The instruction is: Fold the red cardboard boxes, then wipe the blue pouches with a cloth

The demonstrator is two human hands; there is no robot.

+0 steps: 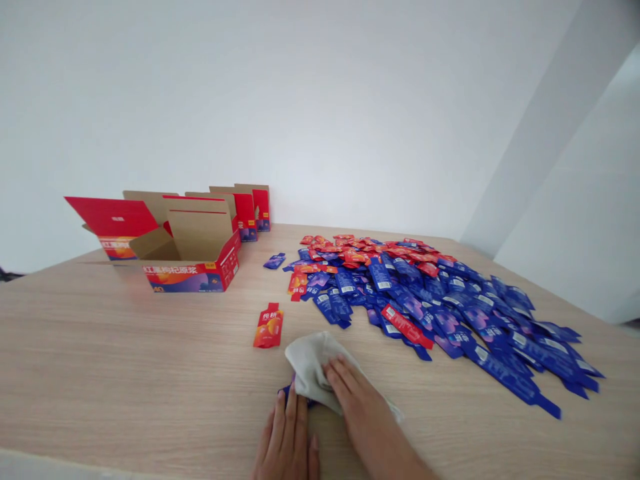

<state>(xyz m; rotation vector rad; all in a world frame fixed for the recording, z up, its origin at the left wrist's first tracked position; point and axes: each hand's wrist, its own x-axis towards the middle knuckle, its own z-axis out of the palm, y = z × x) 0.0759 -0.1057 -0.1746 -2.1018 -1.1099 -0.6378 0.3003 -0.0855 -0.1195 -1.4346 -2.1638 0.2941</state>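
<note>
Head view looks down on the left hand [285, 440] and right hand [356, 407], close together at 6 o'clock on the pale wood-grain worktop [100, 347]. The left hand lies with its fingers stretched out, their tips at a blue foil sachet [310, 403] that is mostly hidden under a crumpled beige cloth [313, 367]. The right hand rests flat over the cloth, and whether it grips the cloth cannot be told. The sachet should be light, soft and slippery on its foil, so it would likely be best held by its flat body through the limp cloth, or pinched at its narrow end. A single red sachet [268, 325] lies just ahead at 12 o'clock, and a heap of blue and red sachets [425, 300] spreads from 1 to 3 o'clock. An open red cardboard carton [193, 273] stands at 11 o'clock, with further cartons [247, 217] behind it.
</note>
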